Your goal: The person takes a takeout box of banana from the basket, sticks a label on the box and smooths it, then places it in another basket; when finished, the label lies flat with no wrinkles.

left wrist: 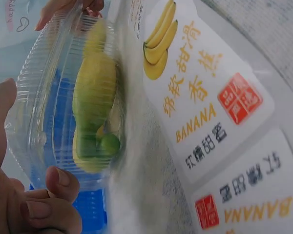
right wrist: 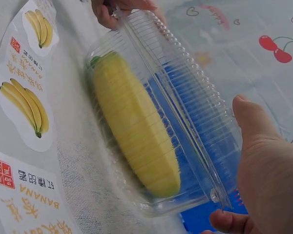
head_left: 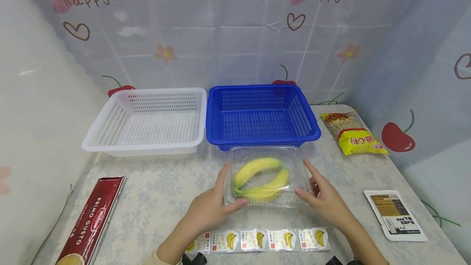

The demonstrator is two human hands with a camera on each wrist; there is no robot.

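A clear plastic clamshell box [head_left: 265, 203] with its lid down stands in front of the blue basket, with yellow-green bananas [head_left: 257, 167] inside. My left hand [head_left: 207, 207] holds its left side, thumb at the front corner and index finger along the side. On the opposite side my right hand [head_left: 329, 203] grips the box, thumb over the front right corner and the other fingers at the side. In the right wrist view one banana [right wrist: 134, 126] shows through the ribbed wall. Between my forearms lies a strip of banana stickers [head_left: 254, 240].
Behind the box are a blue basket [head_left: 263, 139] and a white basket [head_left: 147, 149]. A red pasta packet [head_left: 92, 220] lies at the left. To the right are a yellow noodle bag [head_left: 355, 134] and a flat white packet [head_left: 395, 216]. Patterned curtains [head_left: 235, 32] surround the table.
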